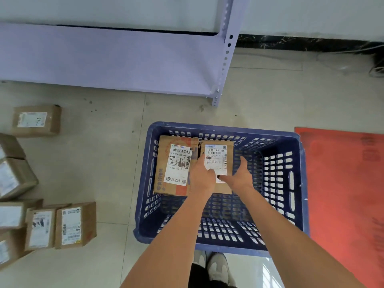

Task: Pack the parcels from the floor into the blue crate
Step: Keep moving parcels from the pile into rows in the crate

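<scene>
The blue crate [143, 204] stands on the floor in front of me. Inside, at its far left, lies a large brown parcel [166, 177] with a white label. Right beside it lies a smaller parcel [218, 150] with a white label. My left hand [202, 175] grips the small parcel's left edge, thumb on the label. My right hand [242, 173] holds its right edge with thumb across the front. Several more brown parcels lie on the floor at the left, among them one [75, 224] near the crate and one [36, 120] farther back.
A lilac metal shelf [116, 57] stands behind the crate, its post foot [215, 100] close to the crate's far rim. A red mat [345, 183] lies to the right. Cables [376, 69] trail at the far right wall. My shoes [214, 265] are just behind the crate.
</scene>
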`<state>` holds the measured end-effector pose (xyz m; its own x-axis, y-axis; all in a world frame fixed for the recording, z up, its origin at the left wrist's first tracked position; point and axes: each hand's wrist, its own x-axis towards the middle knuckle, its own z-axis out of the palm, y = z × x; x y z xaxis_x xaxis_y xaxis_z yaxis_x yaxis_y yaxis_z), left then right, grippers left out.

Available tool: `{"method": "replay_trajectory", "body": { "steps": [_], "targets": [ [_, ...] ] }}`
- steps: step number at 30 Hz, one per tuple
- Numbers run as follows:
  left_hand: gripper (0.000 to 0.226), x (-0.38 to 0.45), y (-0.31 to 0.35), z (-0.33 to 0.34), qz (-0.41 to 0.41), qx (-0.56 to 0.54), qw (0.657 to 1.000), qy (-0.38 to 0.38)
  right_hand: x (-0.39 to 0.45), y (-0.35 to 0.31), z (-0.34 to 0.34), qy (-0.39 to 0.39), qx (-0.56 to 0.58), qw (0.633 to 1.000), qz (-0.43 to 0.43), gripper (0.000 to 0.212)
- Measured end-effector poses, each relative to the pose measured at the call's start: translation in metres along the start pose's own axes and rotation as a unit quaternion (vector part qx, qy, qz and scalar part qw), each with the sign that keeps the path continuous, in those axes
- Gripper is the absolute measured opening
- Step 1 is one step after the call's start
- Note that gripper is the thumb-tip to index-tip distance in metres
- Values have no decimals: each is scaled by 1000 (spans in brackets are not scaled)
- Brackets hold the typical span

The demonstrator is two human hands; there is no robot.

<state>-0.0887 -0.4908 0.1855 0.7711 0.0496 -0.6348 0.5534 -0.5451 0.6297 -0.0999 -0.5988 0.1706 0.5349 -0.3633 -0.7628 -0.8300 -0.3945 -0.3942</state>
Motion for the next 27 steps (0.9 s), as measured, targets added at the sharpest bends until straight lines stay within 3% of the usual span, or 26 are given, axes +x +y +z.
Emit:
{"method": "replay_trajectory", "body": {
  "steps": [6, 11, 20, 27],
  "targets": [
    [52, -34, 7, -73, -82, -125, 988, 44, -60, -49, -6, -1, -7, 996, -92, 81],
    [50, -40, -18, -148, -96, -146, 983, 53, -106, -101, 35, -39, 9, 988, -150, 83],
    [64, -29, -146, -312, -131, -129, 979, 92, -169, -173, 206, -134, 40, 977, -158, 87],
    [65, -20, -282, -414, -167, -84, 980, 74, -204, -175, 353, -167, 60, 982, -64, 86]
  ]
}}
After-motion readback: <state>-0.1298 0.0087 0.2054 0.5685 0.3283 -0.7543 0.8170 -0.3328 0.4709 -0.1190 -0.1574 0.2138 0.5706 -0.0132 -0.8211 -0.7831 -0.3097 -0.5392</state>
